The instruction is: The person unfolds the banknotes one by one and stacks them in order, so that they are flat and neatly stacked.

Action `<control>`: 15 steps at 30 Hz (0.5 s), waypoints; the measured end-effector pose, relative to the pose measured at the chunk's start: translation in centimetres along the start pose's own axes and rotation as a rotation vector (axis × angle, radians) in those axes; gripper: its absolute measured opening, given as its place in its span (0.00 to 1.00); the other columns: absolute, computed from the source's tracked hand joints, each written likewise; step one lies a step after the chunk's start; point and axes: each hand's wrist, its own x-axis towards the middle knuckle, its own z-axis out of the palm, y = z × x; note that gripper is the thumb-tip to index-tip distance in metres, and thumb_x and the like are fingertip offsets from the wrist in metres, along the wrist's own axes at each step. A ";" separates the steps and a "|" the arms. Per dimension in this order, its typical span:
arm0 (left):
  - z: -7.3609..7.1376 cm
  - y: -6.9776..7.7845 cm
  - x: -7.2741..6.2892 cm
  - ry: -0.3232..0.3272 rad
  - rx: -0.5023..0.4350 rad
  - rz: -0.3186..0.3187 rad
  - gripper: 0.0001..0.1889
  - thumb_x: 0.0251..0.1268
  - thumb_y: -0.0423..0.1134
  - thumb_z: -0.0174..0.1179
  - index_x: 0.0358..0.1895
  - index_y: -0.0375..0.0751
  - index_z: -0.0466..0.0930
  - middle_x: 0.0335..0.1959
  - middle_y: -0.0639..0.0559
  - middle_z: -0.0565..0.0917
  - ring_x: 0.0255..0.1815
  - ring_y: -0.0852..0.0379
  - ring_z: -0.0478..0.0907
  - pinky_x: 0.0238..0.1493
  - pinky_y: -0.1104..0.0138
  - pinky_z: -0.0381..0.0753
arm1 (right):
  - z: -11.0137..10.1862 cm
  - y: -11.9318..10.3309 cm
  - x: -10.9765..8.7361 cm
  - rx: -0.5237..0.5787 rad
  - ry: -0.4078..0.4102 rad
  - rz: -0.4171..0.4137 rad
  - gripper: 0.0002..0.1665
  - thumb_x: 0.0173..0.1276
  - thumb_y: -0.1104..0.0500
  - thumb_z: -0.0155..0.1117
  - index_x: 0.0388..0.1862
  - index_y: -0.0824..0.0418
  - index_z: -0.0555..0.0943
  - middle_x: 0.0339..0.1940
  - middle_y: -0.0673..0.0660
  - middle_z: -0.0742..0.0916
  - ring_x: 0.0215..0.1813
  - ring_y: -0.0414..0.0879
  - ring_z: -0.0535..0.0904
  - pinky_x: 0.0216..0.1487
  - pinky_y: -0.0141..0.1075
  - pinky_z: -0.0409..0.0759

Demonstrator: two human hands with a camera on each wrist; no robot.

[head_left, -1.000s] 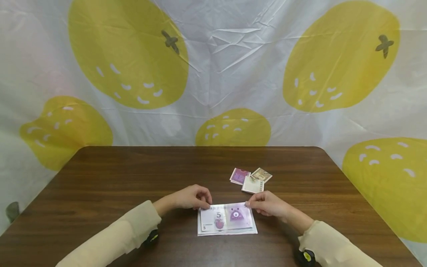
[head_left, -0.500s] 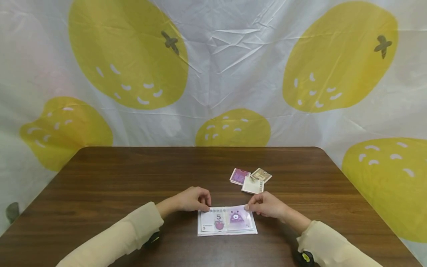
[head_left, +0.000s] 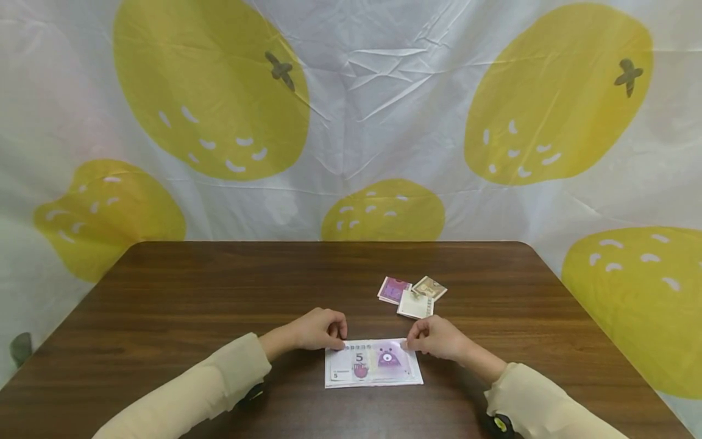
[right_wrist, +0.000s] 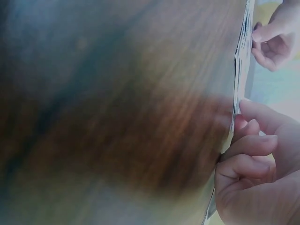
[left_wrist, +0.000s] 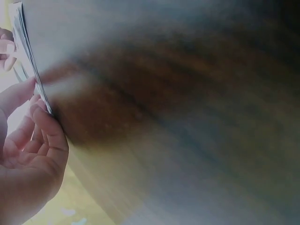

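Note:
A play banknote (head_left: 387, 356) printed with a 5 and a purple one-eyed monster lies on a stack of larger notes (head_left: 384, 383) near the front of the table. My left hand (head_left: 320, 329) pinches the far left corner, thumb on top and the other fingers curled at the edge. At the far right corner, my right hand (head_left: 440, 337) pinches the same way. In the left wrist view the stack (left_wrist: 29, 51) appears edge-on, with thin layers showing. The right wrist view also has the stack's layered edge (right_wrist: 241, 56), with the thumb against its face.
Just beyond the right hand lie three small folded notes: a purple one (head_left: 393, 290), a brown one (head_left: 431, 288) and a pale one (head_left: 414, 305) overlapping them. Behind the brown wooden table (head_left: 219, 268) hangs a lemon-print cloth (head_left: 351, 122).
Both hands have come slightly toward the person with the top banknote. Its far edge has moved nearer and now sits more evenly over the stack. The folded notes have stayed put.

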 end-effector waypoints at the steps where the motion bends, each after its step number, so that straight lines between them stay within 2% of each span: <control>1: 0.0 0.0 0.0 0.001 0.002 0.002 0.07 0.47 0.31 0.64 0.26 0.39 0.73 0.14 0.58 0.69 0.16 0.67 0.64 0.19 0.74 0.63 | 0.0 0.0 0.0 -0.014 0.005 -0.006 0.07 0.51 0.61 0.66 0.20 0.60 0.77 0.10 0.47 0.71 0.14 0.38 0.65 0.13 0.30 0.62; 7: 0.0 0.0 0.1 -0.001 0.008 0.001 0.07 0.47 0.31 0.64 0.26 0.38 0.73 0.15 0.58 0.69 0.17 0.66 0.64 0.20 0.73 0.63 | 0.0 -0.1 0.0 -0.024 0.012 0.001 0.09 0.50 0.61 0.68 0.21 0.60 0.74 0.10 0.48 0.71 0.14 0.38 0.65 0.13 0.30 0.62; 12: -0.2 -0.1 0.1 0.008 0.003 -0.007 0.07 0.49 0.32 0.63 0.27 0.40 0.73 0.15 0.58 0.69 0.17 0.66 0.64 0.20 0.73 0.63 | -0.1 0.1 0.0 0.023 0.000 0.013 0.09 0.52 0.61 0.66 0.24 0.60 0.74 0.11 0.49 0.71 0.12 0.38 0.63 0.12 0.30 0.61; 15: -0.4 -0.2 0.2 0.035 0.013 -0.003 0.06 0.50 0.34 0.63 0.27 0.41 0.73 0.15 0.58 0.69 0.18 0.65 0.65 0.21 0.72 0.64 | -0.5 0.1 0.1 0.070 -0.003 0.004 0.09 0.53 0.60 0.65 0.25 0.62 0.74 0.11 0.49 0.71 0.12 0.39 0.62 0.12 0.30 0.61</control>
